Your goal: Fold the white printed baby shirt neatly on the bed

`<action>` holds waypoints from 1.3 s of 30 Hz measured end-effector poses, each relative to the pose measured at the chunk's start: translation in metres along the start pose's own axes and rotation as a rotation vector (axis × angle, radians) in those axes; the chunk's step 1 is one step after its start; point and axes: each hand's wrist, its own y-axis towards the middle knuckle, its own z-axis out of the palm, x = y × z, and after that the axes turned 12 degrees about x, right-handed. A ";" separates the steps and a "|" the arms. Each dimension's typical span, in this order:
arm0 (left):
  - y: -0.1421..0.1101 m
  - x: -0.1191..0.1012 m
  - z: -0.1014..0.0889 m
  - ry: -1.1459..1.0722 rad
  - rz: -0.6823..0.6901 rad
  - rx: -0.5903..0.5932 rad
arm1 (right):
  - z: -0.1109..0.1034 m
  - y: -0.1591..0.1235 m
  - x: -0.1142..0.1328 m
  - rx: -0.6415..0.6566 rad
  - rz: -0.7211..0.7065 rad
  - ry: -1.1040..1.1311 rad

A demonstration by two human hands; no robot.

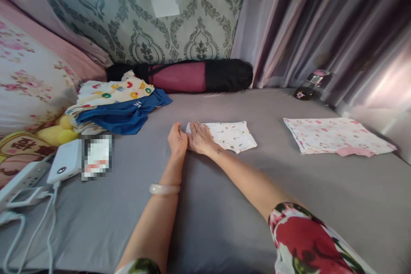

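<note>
A small folded white cloth with tiny prints (233, 136) lies on the grey bed sheet (224, 214). My right hand (199, 138) rests flat on its left end, fingers stretched out. My left hand (177, 139) is just beside it at the cloth's left corner; its fingers curl under and I cannot see whether they grip anything. A pale bangle sits on my left wrist. Further right lies a larger folded white-and-pink garment (337, 136), apart from both hands.
A pile of clothes (118, 102), one blue, one with coloured rings, lies at the left by a floral pillow (28, 81). A dark red-and-black roll (199, 75) lies along the wall. A white power bank (66, 160), cables and chargers sit front left. Curtains hang right.
</note>
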 end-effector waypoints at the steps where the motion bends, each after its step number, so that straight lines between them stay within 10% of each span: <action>1: -0.001 -0.001 0.000 0.016 0.015 0.001 | -0.003 -0.003 -0.003 -0.030 0.008 -0.004; 11: -0.023 -0.029 0.013 0.354 0.485 0.193 | -0.012 -0.034 -0.049 -0.092 0.168 -0.063; 39: -0.027 -0.027 0.018 0.583 0.556 0.348 | -0.014 -0.057 -0.088 -0.048 0.322 -0.023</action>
